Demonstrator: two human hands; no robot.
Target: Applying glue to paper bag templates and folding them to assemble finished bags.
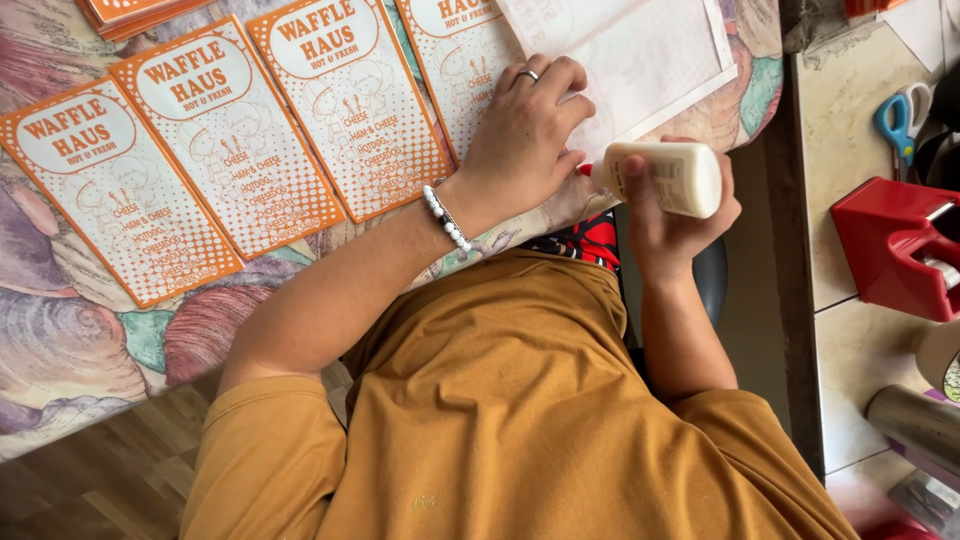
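Note:
My left hand (525, 135), with a ring and a white bead bracelet, presses flat on the lower edge of a white sheet (650, 55) with a pale printed face. My right hand (670, 215) grips a cream glue bottle (665, 178) held sideways. Its red tip points left and touches the sheet's edge just beside my left fingers. Several orange and white printed cards (225, 135) lie side by side in a row to the left, on a tablecloth (70, 340) with a shell pattern.
A stack of orange cards (130, 12) sits at the top left. On the tiled counter at the right are blue-handled scissors (898, 115), a red tape dispenser (893, 245), a tape roll (942, 358) and a metal cylinder (915, 425). Wooden floor shows at the bottom left.

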